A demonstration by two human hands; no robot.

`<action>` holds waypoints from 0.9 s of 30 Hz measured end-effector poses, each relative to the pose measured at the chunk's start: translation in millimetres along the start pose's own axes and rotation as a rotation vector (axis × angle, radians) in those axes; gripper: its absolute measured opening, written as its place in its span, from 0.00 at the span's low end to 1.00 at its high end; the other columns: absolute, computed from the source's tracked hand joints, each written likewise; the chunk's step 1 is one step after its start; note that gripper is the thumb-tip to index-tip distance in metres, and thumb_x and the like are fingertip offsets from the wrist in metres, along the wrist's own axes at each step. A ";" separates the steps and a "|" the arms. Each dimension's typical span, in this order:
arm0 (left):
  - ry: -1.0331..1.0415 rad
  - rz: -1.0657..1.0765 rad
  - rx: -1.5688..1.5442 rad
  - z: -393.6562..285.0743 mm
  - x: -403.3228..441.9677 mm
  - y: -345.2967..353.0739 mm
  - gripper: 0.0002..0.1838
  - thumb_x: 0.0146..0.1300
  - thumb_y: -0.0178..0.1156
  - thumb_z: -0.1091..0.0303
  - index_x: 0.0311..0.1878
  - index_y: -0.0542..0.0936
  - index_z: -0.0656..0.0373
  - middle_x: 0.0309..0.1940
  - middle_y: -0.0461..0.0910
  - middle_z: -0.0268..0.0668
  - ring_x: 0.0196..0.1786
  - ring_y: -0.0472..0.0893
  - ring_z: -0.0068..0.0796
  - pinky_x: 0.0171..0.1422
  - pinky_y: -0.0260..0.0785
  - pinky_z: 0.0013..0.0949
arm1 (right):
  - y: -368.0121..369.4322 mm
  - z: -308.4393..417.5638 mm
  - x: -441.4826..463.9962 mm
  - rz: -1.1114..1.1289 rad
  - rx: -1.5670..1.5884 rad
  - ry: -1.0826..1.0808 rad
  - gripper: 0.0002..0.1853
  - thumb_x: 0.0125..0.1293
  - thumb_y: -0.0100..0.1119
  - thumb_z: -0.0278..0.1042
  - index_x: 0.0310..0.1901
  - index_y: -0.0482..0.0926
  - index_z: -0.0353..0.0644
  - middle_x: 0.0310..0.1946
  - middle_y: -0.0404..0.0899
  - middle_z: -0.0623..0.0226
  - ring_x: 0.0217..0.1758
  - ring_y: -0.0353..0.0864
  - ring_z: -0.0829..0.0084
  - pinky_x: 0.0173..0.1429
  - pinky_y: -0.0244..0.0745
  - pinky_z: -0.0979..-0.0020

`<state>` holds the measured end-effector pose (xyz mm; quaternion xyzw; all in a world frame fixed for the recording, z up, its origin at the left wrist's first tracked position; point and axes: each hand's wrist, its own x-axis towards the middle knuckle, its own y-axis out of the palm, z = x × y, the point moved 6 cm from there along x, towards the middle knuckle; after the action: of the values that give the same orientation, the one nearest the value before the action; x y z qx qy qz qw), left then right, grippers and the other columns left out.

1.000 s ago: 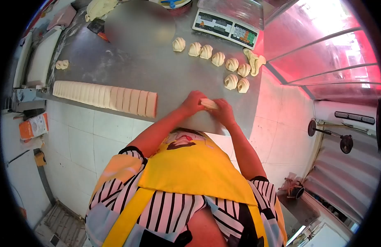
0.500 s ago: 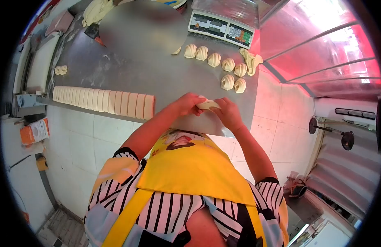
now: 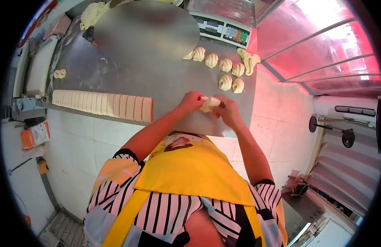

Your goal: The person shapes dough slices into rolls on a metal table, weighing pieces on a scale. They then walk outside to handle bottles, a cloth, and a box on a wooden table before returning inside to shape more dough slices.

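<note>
Over the near side of the steel table, a small piece of pale dough (image 3: 210, 103) is bent between my two hands. My left hand (image 3: 191, 101) pinches its left end with closed fingers. At the other end, my right hand (image 3: 229, 112) has its fingers curled around the dough; they are a little smeared by motion. Beyond my hands sit several twisted dough rolls (image 3: 225, 82), with grooved tops. To the left, a long row of sliced dough (image 3: 102, 105) lies along the table's near edge.
A digital scale (image 3: 223, 29) stands at the back right. Beside it lies a loose scrap of dough (image 3: 249, 61). Two small joined dough pieces (image 3: 60, 73) are at the far left. A blurred oval hides the table's back. The steel table (image 3: 128, 76) ends just right of my hands.
The dough was stretched flat between my hands; now it is folded over and hangs lower. My right hand has shifted and turned slightly. The blurred oval has widened to the right.
</note>
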<state>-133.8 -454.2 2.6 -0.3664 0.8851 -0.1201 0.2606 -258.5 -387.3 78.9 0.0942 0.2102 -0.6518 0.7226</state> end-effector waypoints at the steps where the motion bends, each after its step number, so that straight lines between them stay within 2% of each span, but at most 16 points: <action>1: 0.092 0.027 0.042 -11.2 -10.7 6.9 0.09 0.52 0.59 0.70 0.37 0.78 0.62 0.33 0.79 0.40 0.31 0.77 0.33 0.36 0.69 0.33 | -11.0 0.6 10.7 -0.054 -0.054 -0.007 0.15 0.59 0.60 0.28 0.48 0.73 0.38 0.32 0.76 0.71 0.30 0.75 0.79 0.36 0.73 0.77; 2: 0.189 0.054 0.080 -24.3 -22.0 14.4 0.09 0.51 0.59 0.71 0.37 0.78 0.61 0.32 0.78 0.42 0.32 0.77 0.39 0.36 0.69 0.35 | -18.7 0.6 13.1 -0.110 -0.113 -0.013 0.14 0.59 0.60 0.29 0.47 0.74 0.38 0.31 0.76 0.72 0.28 0.75 0.79 0.35 0.73 0.75; 3: 0.295 0.071 0.118 -36.4 -27.4 18.6 0.09 0.51 0.59 0.72 0.37 0.79 0.61 0.32 0.78 0.43 0.32 0.78 0.44 0.36 0.69 0.37 | -19.4 -7.1 12.5 -0.141 0.082 0.073 0.13 0.60 0.60 0.31 0.46 0.74 0.38 0.31 0.77 0.72 0.29 0.76 0.79 0.35 0.74 0.75; 5: 0.514 -0.074 0.080 -43.0 -33.2 15.5 0.09 0.50 0.59 0.71 0.36 0.77 0.61 0.34 0.75 0.42 0.32 0.75 0.40 0.37 0.69 0.34 | -14.7 -34.1 18.7 -0.194 0.471 0.236 0.12 0.62 0.59 0.35 0.44 0.75 0.37 0.31 0.77 0.71 0.29 0.78 0.78 0.34 0.74 0.75; 6: 0.615 -0.144 0.059 -43.5 -38.8 12.9 0.09 0.50 0.60 0.71 0.36 0.77 0.62 0.34 0.73 0.41 0.32 0.74 0.38 0.38 0.69 0.33 | -3.9 -61.0 25.3 -0.003 0.656 0.301 0.12 0.65 0.56 0.39 0.42 0.76 0.38 0.32 0.78 0.70 0.32 0.79 0.75 0.36 0.76 0.71; 9: 0.414 -0.248 -0.074 -31.3 -38.2 0.5 0.10 0.51 0.60 0.73 0.38 0.74 0.62 0.37 0.71 0.40 0.35 0.74 0.34 0.38 0.69 0.32 | 19.6 -74.6 22.5 -0.095 0.838 0.446 0.12 0.66 0.54 0.41 0.42 0.76 0.40 0.33 0.79 0.69 0.35 0.80 0.73 0.38 0.78 0.68; 10: 0.417 -0.250 -0.127 -32.8 -36.7 -1.3 0.10 0.51 0.60 0.73 0.38 0.73 0.62 0.38 0.70 0.40 0.35 0.73 0.34 0.39 0.69 0.32 | 25.9 -63.2 19.8 -0.010 0.899 0.503 0.14 0.66 0.52 0.44 0.42 0.76 0.42 0.34 0.79 0.68 0.36 0.80 0.71 0.40 0.79 0.66; 12: 0.424 -0.254 -0.229 -35.8 -32.8 -5.9 0.10 0.50 0.59 0.74 0.37 0.73 0.61 0.40 0.69 0.40 0.35 0.73 0.34 0.40 0.69 0.33 | 25.9 -70.0 21.3 -0.036 0.923 0.549 0.13 0.67 0.50 0.43 0.43 0.76 0.43 0.35 0.79 0.68 0.35 0.79 0.71 0.39 0.78 0.66; 13: 0.391 -0.258 -0.275 -33.0 -29.9 -7.8 0.10 0.52 0.59 0.74 0.39 0.73 0.61 0.41 0.71 0.39 0.34 0.73 0.31 0.39 0.69 0.32 | 24.8 -71.7 23.8 -0.048 0.934 0.569 0.13 0.68 0.49 0.42 0.44 0.76 0.44 0.36 0.79 0.68 0.34 0.79 0.71 0.39 0.78 0.66; 15: 0.324 -0.266 -0.370 -22.7 -23.6 -6.2 0.10 0.55 0.59 0.75 0.41 0.73 0.62 0.42 0.74 0.36 0.32 0.74 0.24 0.38 0.69 0.29 | 19.9 -74.1 26.4 0.018 0.756 0.633 0.13 0.68 0.48 0.43 0.45 0.76 0.45 0.34 0.79 0.68 0.31 0.78 0.72 0.37 0.77 0.65; 19: 0.185 0.050 -0.291 -2.2 -6.6 3.4 0.13 0.56 0.59 0.72 0.45 0.76 0.63 0.39 0.80 0.37 0.35 0.76 0.21 0.39 0.70 0.29 | 24.4 -88.0 18.0 0.079 0.654 0.647 0.14 0.69 0.46 0.44 0.43 0.75 0.45 0.31 0.77 0.68 0.26 0.75 0.74 0.33 0.75 0.69; 21: 0.144 0.143 -0.180 -0.7 -5.1 2.1 0.14 0.56 0.59 0.69 0.46 0.78 0.63 0.35 0.81 0.38 0.37 0.77 0.20 0.39 0.71 0.30 | 23.5 -85.7 21.0 -0.034 0.622 0.481 0.14 0.69 0.46 0.45 0.42 0.74 0.44 0.30 0.76 0.68 0.25 0.74 0.74 0.31 0.74 0.71; 22: 0.119 0.114 -0.181 2.7 -4.0 1.2 0.13 0.56 0.58 0.69 0.44 0.78 0.63 0.34 0.81 0.38 0.37 0.78 0.22 0.39 0.71 0.30 | 23.3 -83.3 21.8 -0.093 0.608 0.399 0.15 0.69 0.46 0.46 0.41 0.74 0.43 0.29 0.76 0.67 0.24 0.74 0.74 0.31 0.74 0.71; 25: 0.110 0.018 -0.113 20.6 9.1 2.8 0.12 0.55 0.57 0.68 0.41 0.78 0.62 0.30 0.81 0.39 0.35 0.80 0.27 0.38 0.71 0.32 | 28.7 -87.0 30.5 -0.111 0.655 0.421 0.14 0.69 0.46 0.45 0.41 0.72 0.42 0.27 0.75 0.66 0.22 0.73 0.75 0.27 0.73 0.74; 27: 0.176 -0.050 0.020 44.0 20.9 13.6 0.11 0.54 0.57 0.68 0.40 0.77 0.62 0.29 0.80 0.40 0.33 0.81 0.31 0.37 0.71 0.33 | 28.0 -111.2 41.4 -0.033 0.428 0.355 0.12 0.68 0.46 0.43 0.41 0.71 0.42 0.24 0.75 0.67 0.20 0.72 0.76 0.24 0.71 0.74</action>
<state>-130.0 -460.5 -47.4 -0.3740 0.8938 -0.1671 0.1825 -248.6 -375.4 -42.0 0.3540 0.1928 -0.6662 0.6274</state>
